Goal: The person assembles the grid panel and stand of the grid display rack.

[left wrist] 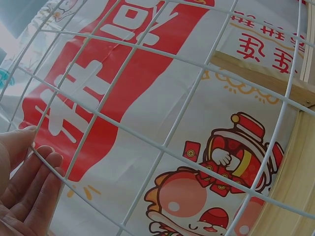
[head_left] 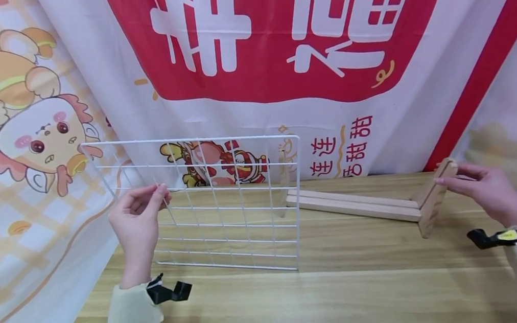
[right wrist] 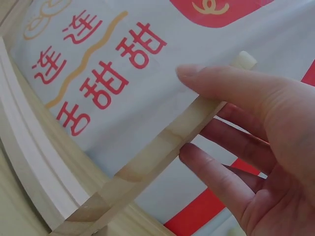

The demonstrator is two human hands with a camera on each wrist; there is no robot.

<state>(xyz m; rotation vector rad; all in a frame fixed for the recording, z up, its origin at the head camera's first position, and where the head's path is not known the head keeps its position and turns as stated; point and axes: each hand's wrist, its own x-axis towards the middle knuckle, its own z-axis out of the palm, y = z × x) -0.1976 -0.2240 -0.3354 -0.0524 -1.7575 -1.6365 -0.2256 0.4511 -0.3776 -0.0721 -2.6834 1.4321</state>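
A white wire grid panel (head_left: 227, 205) stands nearly upright above the wooden table, left of centre. My left hand (head_left: 136, 218) pinches one of its wires between thumb and fingers; the left wrist view shows the thumb and fingertips (left wrist: 51, 157) at that wire. To the right sits a wooden stand (head_left: 354, 204) with a grooved base bar and an upright slat at each end. My right hand (head_left: 486, 185) holds the top of its right upright (right wrist: 162, 150), thumb on one side and fingers on the other. The stand's left upright (head_left: 284, 180) shows behind the grid's right edge.
The wood-grain table (head_left: 344, 297) lies under both things. Behind it hangs a white and red printed cloth (head_left: 252, 85), with a checked cartoon cloth (head_left: 17, 152) on the left. Black straps (head_left: 509, 236) circle the wrists.
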